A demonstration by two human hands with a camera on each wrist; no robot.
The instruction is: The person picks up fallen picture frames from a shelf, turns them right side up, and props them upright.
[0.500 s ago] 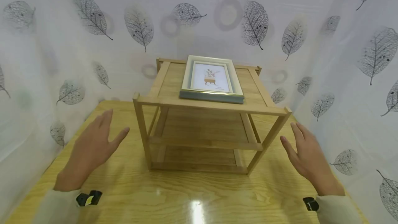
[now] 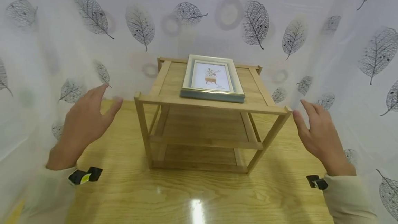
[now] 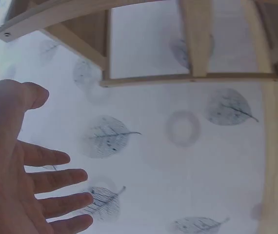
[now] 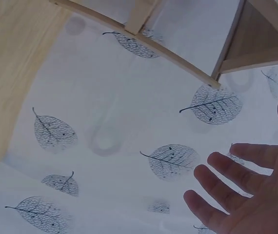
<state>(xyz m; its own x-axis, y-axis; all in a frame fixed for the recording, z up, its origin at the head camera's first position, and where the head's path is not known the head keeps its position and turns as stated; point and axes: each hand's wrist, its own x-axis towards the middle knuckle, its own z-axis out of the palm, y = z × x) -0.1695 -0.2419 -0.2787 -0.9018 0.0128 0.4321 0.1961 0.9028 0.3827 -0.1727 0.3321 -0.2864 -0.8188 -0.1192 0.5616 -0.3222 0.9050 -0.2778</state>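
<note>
A small wooden shelf rack (image 2: 161, 85) with several tiers stands in the middle of the head view. Lying flat on its top board is a picture frame (image 2: 239, 82), pale with a gold inner edge, showing a potted plant print. To the left of the rack my left hand (image 2: 85, 122) is raised, thumb spread from straight fingers, holding nothing. My right hand (image 2: 320, 134) is lifted on the other side, its fingertips near the rack's front right corner. In the left wrist view the fingers (image 3: 61, 180) are splayed apart; in the right wrist view the fingers (image 4: 227, 185) look likewise.
The rack stands on a light wood-grain table (image 2: 140, 196). White curtains (image 2: 199, 40) printed with grey leaves hang behind it and along both sides, close to the hands. Black straps (image 2: 85, 176) sit at the cuffs of the pale sleeves.
Both hands have risen and moved forward. The right hand has also shifted outward to the right, beside the top corner. The rack and picture frame have stayed in place.
</note>
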